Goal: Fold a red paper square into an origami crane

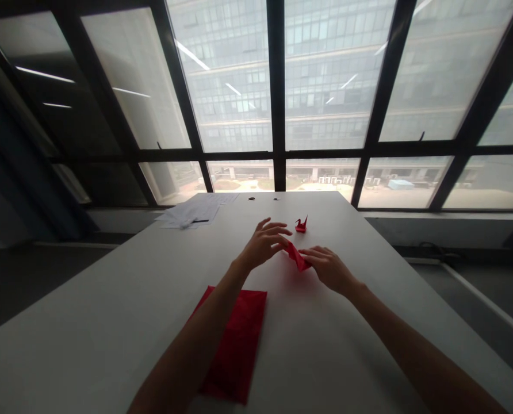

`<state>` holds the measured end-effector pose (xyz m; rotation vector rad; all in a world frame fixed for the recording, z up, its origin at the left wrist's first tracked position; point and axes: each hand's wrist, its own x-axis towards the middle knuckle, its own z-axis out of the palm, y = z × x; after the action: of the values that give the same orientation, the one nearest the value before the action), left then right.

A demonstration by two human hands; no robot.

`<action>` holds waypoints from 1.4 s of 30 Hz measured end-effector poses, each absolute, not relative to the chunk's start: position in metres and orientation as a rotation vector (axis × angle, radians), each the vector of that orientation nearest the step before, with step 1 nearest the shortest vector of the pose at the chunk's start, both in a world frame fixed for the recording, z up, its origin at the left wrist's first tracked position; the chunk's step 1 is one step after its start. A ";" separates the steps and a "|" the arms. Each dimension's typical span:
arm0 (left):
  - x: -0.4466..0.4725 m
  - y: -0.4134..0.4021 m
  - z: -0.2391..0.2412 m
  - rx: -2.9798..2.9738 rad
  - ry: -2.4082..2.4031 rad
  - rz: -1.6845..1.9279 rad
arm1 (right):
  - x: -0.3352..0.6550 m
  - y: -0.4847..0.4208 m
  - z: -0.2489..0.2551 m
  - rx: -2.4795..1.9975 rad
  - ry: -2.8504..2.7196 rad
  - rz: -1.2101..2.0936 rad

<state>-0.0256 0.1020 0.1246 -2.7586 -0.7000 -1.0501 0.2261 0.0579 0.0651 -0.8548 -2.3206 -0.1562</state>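
A partly folded piece of red paper (297, 257) is held just above the white table between my two hands. My left hand (265, 241) pinches its upper left corner between thumb and fingers, the other fingers raised. On the lower right edge, my right hand (328, 265) grips the paper with its fingers together. Just beyond them stands a finished red paper crane (301, 225), upright on the table. Flat red paper (239, 345) lies near me, partly covered by my left forearm.
White sheets of paper (183, 213) with a dark pen (200, 221) lie at the far left of the white table (153, 287). A round cable hole (252, 199) is near the far edge. Large dark-framed windows (278, 86) rise behind the table.
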 end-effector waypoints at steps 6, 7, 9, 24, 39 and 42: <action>-0.051 0.076 0.136 -2.749 -0.549 -1.078 | 0.227 0.057 0.072 -0.730 -2.124 -0.218; -0.062 0.066 0.137 -2.728 -0.530 -0.992 | 0.223 0.055 0.074 -0.688 -2.105 -0.234; -0.088 0.038 0.138 -2.673 -0.463 -0.847 | 0.207 0.048 0.076 -0.602 -2.101 -0.251; -0.177 -0.106 0.092 -3.034 -1.524 -0.627 | 0.103 -0.028 0.035 -0.354 -2.711 0.426; -0.148 -0.050 0.024 -2.853 -1.496 -0.134 | 0.043 -0.066 0.018 -1.219 -2.436 0.296; -0.152 -0.042 0.026 -2.882 -1.545 -0.135 | 0.050 -0.065 0.006 -1.317 -2.501 0.322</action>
<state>-0.1519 -0.0422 0.0265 -2.8816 -1.5455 -0.1353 0.0505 -0.0654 0.0060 -1.3165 -2.5007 0.3223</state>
